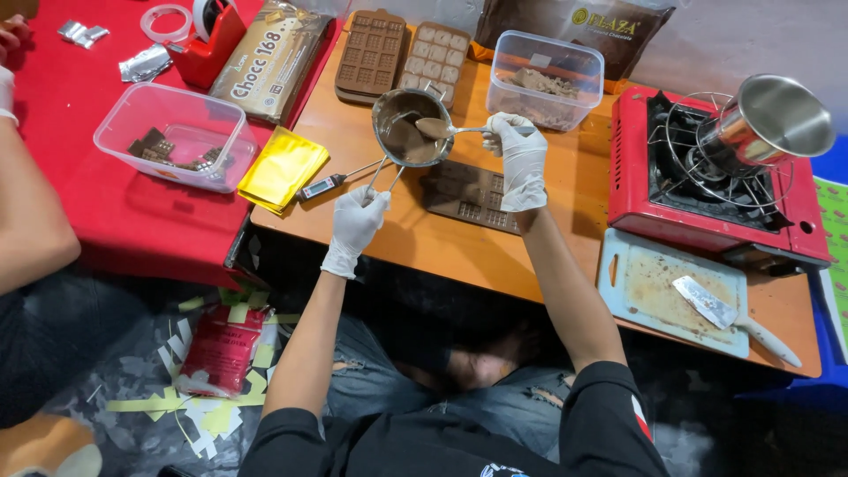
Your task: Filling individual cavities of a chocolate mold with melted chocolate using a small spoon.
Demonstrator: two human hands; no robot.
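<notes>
My left hand (358, 218), in a white glove, grips the wire handle of a small metal bowl (407, 128) of melted chocolate held above the orange table (424, 243). In my gloved right hand (519, 155) is a spoon (439, 129), its bowl resting over the melted chocolate. Just below the metal bowl lies a dark brown chocolate mould (470, 194), partly behind my right hand. A probe thermometer (329, 184) lies on the table beside my left hand.
Two brown moulds (371, 55) and a clear tub of chocolate chunks (545, 79) stand behind. A red portable stove (707, 172) carries a steel pot (770, 119). A cutting board (658, 291) holds a knife. Another person's arm (26, 212) is at left by a red table.
</notes>
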